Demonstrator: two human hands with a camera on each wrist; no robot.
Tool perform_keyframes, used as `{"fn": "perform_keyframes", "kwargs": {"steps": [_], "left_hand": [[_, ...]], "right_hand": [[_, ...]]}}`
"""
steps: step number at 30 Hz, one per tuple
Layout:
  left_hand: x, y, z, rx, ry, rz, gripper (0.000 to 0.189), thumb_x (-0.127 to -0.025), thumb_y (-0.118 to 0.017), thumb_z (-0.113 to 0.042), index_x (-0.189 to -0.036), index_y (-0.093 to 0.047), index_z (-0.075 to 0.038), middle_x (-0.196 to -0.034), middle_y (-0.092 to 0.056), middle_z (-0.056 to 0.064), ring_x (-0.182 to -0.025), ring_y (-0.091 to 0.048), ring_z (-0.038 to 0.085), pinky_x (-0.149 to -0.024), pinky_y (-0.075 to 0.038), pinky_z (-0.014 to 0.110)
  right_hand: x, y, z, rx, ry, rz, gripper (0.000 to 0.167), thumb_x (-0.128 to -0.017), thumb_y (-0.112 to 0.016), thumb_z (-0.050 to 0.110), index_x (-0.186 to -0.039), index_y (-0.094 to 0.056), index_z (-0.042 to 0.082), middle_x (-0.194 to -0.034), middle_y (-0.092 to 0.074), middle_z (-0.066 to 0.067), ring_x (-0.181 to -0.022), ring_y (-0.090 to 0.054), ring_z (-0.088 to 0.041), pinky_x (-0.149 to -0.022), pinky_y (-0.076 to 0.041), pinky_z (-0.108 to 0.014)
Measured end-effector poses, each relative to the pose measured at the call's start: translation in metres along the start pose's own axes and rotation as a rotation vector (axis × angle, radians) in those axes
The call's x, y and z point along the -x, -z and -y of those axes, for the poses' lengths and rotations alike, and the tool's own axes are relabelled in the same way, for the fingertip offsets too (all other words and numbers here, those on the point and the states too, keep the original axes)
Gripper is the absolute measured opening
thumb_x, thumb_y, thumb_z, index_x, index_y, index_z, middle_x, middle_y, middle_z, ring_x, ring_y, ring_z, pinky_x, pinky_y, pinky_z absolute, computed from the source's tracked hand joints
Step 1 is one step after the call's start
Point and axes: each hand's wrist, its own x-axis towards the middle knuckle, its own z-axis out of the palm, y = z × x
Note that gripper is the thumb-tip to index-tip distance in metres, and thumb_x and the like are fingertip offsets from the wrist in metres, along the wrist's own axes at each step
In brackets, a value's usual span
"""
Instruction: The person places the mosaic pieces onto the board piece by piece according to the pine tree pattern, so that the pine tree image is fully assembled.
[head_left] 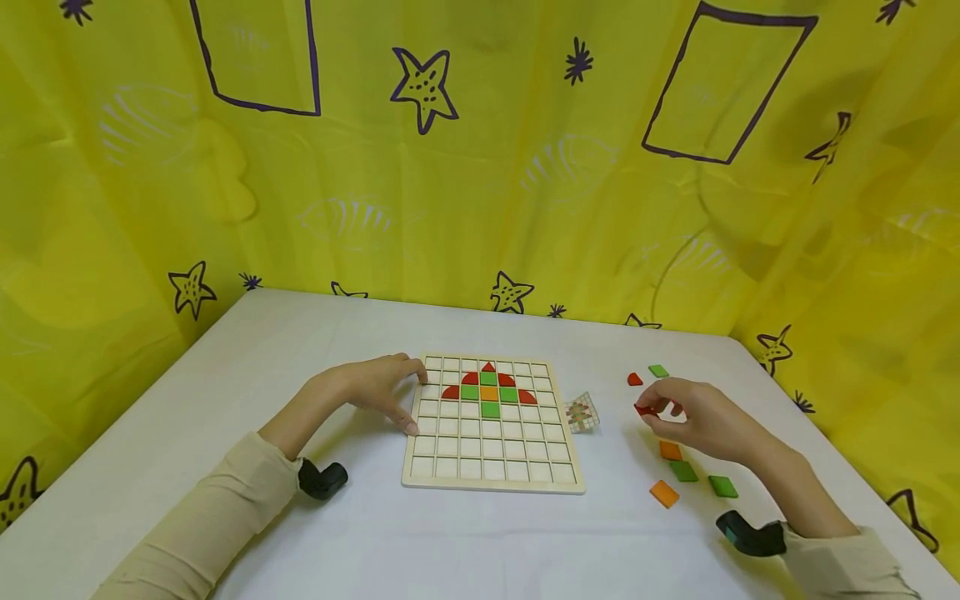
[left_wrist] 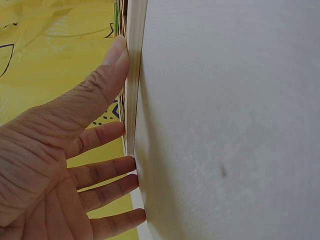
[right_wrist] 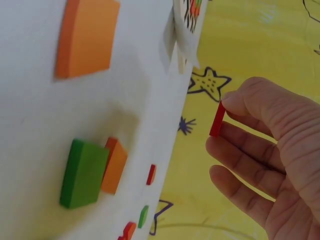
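My left hand point(head_left: 378, 387) rests at the left edge of a pale wooden grid board point(head_left: 492, 487), its thumb and fingers spread along that edge. In the board's upper cells lies a pattern: an orange square point(head_left: 489, 393) with green squares around it, red rounded pieces at the sides and a red triangle point(head_left: 488, 367) on top. To the right of the board, my right hand point(head_left: 693, 412) pinches a small flat red piece point(right_wrist: 217, 119) between thumb and fingers, above the table. The piece shows edge-on in the right wrist view, its outline hidden.
A small printed pattern card point(head_left: 582, 413) leans by the board's right side. Around my right hand lie loose pieces: a red one point(head_left: 634, 379), green ones point(head_left: 723, 487) and orange ones point(head_left: 664, 494). A yellow patterned curtain point(head_left: 480, 208) stands behind the white table point(head_left: 337, 533).
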Motion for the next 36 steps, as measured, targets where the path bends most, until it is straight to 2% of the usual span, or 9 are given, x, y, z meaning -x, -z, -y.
{"fn": "perform_keyframes", "kwargs": {"steps": [17,26,31,36], "left_hand": [[-0.001,0.000,0.000,-0.009,0.003,-0.004,0.070,-0.077,-0.090,-0.041,-0.130,-0.055,-0.012,-0.138,-0.053,0.016,-0.128,-0.051,0.032,-0.112,-0.041,0.052],[-0.002,0.000,0.000,-0.012,0.020,-0.001,0.069,-0.078,-0.090,-0.042,-0.130,-0.055,-0.013,-0.137,-0.053,0.016,-0.127,-0.051,0.031,-0.112,-0.041,0.051],[-0.001,0.001,-0.001,-0.012,0.013,-0.002,0.069,-0.077,-0.090,-0.041,-0.130,-0.055,-0.012,-0.137,-0.053,0.016,-0.128,-0.051,0.032,-0.112,-0.040,0.053],[-0.001,0.000,-0.001,-0.002,0.017,0.002,0.069,-0.078,-0.090,-0.041,-0.131,-0.055,-0.013,-0.139,-0.052,0.016,-0.129,-0.050,0.031,-0.113,-0.040,0.052]], "right_hand": [[-0.036,-0.012,0.031,-0.034,0.121,0.001,0.019,-0.086,-0.079,0.003,-0.101,-0.073,0.012,-0.097,-0.069,0.013,-0.086,-0.061,-0.004,-0.072,-0.056,-0.032],[-0.052,-0.018,0.045,-0.058,0.124,0.040,0.017,-0.088,-0.079,0.007,-0.102,-0.073,0.011,-0.096,-0.071,0.008,-0.088,-0.063,-0.008,-0.071,-0.056,-0.032],[-0.060,-0.025,0.052,-0.076,0.137,0.049,0.015,-0.088,-0.079,0.008,-0.102,-0.073,0.012,-0.093,-0.068,0.012,-0.087,-0.062,-0.007,-0.069,-0.055,-0.032],[-0.069,-0.032,0.059,-0.096,0.150,0.084,0.015,-0.089,-0.077,0.007,-0.102,-0.073,0.012,-0.093,-0.066,0.014,-0.088,-0.062,-0.009,-0.074,-0.057,-0.034]]}}
